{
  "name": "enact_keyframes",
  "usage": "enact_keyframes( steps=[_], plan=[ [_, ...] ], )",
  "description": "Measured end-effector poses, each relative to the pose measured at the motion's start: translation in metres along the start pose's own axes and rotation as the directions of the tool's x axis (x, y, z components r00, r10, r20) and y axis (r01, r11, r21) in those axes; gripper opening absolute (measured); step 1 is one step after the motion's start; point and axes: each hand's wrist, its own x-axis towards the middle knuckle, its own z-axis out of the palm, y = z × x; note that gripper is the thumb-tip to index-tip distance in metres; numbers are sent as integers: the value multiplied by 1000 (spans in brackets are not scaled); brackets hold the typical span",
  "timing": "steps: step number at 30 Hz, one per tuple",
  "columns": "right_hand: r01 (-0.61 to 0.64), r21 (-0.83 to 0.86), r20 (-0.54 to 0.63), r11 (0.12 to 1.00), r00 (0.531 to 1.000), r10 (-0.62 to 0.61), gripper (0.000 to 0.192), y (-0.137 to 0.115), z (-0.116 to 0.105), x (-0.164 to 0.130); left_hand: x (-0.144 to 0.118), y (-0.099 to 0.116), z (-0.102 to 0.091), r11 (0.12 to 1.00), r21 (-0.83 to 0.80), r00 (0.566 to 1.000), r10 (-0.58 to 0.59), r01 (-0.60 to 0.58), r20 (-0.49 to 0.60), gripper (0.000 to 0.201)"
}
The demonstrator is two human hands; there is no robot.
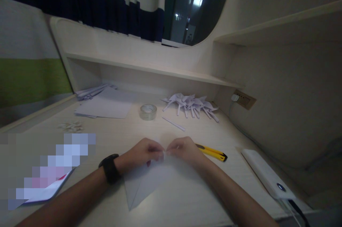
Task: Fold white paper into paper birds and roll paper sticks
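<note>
A folded sheet of white paper (149, 182) lies on the pale desk (187, 202) in front of me, its point toward me. My left hand (143, 152), with a black watch on its wrist, pinches the paper's far edge. My right hand (184, 150) pinches the same edge right beside it, the fingertips of both hands almost touching.
A yellow utility knife (212, 152) lies just right of my right hand. Behind are a tape roll (148, 111), a paper strip (173, 123), several folded paper pieces (192, 105) and a paper stack (105, 106). A white power bank (267, 173) sits at right, small scraps (71, 126) at left.
</note>
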Motion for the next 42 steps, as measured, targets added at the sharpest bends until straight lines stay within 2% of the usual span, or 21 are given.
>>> enact_keyframes(
  steps=[6,9,13,17,21,24,27,30,32,34,36,39,42],
  plan=[
    [61,-6,-66,998,996,-61,10,-5,-1,-1,-1,4,-2,999,-42,999,-16,15,-45,29],
    [82,69,-35,994,996,-80,17,-5,-2,1,0,-1,-2,996,-92,996,-24,16,-90,26],
    [53,187,47,981,997,-62,29,-1,-4,3,1,-3,-3,994,-109,996,-40,31,-82,26],
    [51,155,83,987,995,-64,25,0,-5,4,1,-2,-2,997,-55,994,-61,57,-86,26],
    [-11,177,86,984,996,-4,29,1,-3,4,1,0,1,998,-24,989,-69,66,-131,29],
    [-33,185,80,982,997,18,28,2,-1,3,2,2,-4,996,59,991,-54,61,-123,31],
    [-44,210,54,977,998,34,32,2,1,3,0,1,-24,969,241,983,-2,47,-183,32],
    [-57,239,46,969,998,47,33,2,1,3,-6,-3,-51,836,537,948,70,114,-310,35],
    [-56,235,59,970,997,44,30,3,0,4,-12,-6,-64,742,638,944,20,207,-329,39],
    [-58,231,68,971,997,43,27,3,0,5,-16,-7,-69,691,676,954,-66,255,-293,48],
    [-58,239,73,969,996,42,27,2,-1,6,-19,-5,-67,685,683,964,-122,254,-236,50],
    [-49,285,89,957,996,25,28,1,-1,6,-21,-2,-62,709,656,966,-174,259,-193,43],
    [-56,324,122,944,992,18,30,2,-1,6,-23,-1,-61,677,681,960,-210,279,-186,32]
  ],
)
